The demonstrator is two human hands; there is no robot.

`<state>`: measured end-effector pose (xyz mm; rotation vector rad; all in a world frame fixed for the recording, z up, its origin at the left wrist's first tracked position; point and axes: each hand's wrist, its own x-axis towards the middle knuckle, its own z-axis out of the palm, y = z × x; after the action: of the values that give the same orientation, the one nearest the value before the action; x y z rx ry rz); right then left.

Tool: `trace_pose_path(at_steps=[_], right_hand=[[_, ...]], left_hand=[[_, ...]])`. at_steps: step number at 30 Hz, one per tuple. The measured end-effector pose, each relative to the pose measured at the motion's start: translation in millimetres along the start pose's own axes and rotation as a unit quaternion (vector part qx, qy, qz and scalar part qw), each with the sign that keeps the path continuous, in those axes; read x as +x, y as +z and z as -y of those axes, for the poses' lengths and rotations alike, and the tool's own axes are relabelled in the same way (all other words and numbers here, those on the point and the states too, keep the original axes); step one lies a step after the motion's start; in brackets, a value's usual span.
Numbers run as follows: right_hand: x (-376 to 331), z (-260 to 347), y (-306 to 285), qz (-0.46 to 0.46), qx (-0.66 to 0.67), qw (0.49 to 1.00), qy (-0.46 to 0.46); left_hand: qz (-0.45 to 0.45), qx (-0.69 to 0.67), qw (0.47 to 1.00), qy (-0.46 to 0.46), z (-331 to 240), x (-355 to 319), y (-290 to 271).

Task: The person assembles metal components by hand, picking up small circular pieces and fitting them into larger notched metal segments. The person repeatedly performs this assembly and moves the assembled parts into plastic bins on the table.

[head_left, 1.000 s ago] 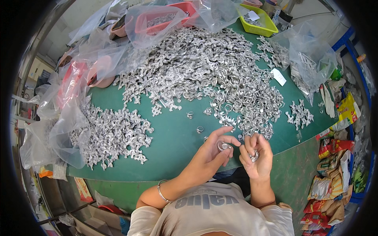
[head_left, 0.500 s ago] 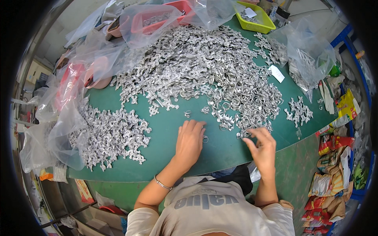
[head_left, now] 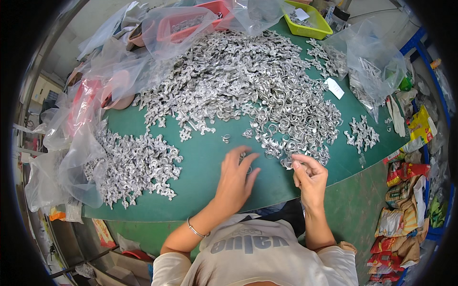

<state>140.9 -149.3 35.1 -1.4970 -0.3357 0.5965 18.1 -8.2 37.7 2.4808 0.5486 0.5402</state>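
At the near edge of a heap of small silvery metal rings, my right hand has thumb and forefinger closed on a small metal ring, partly hidden at the fingertips. My left hand is over the green tabletop, its fingers bent and thumb held apart. A loose ring shows between that thumb and forefinger, with another small metal bit by the fingertips. Just beyond lies one more ring. Flat, lobed metal pieces form a large heap behind, and a smaller heap of similar pieces lies at left.
Clear plastic bags crowd the left edge. At the back stand a red tray and a yellow-green tray. A white paper slip, a small group of metal pieces and a white glove lie at right.
My right hand has moved slightly left, and its thumb and forefinger have come together at the rings. My left hand's fingers have spread, with the thumb now away from the forefinger.
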Motion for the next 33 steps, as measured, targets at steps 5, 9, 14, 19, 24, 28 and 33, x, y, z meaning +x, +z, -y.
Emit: trace_pose_path(at_steps=[5, 9, 14, 19, 24, 28, 33], right_hand=[[7, 5, 1, -0.108, -0.209, 0.941, -0.242], [32, 7, -15, -0.090, -0.387, 0.877, -0.270], [36, 11, -24, -0.133, -0.384, 0.868, -0.285], [36, 24, -17, -0.160, -0.251, 0.909, -0.292], [55, 25, -21, -0.144, -0.285, 0.888, -0.331], [78, 18, -32, -0.131, -0.420, 0.832, -0.338], [75, 37, -32, -0.123, -0.349, 0.875, -0.311]], left_hand=[[0.014, -0.114, 0.993, 0.005, -14, 4, 2], [0.019, -0.106, 0.994, 0.005, -11, 1, 7], [0.017, -0.077, 0.997, 0.007, -13, 0, 8], [0.019, -0.062, 0.998, 0.015, -15, 1, 7], [0.028, -0.051, 0.998, 0.015, -16, 0, 6], [0.028, -0.041, 0.999, 0.014, -18, 0, 7], [0.027, -0.028, 0.999, -0.001, -14, 0, 7]])
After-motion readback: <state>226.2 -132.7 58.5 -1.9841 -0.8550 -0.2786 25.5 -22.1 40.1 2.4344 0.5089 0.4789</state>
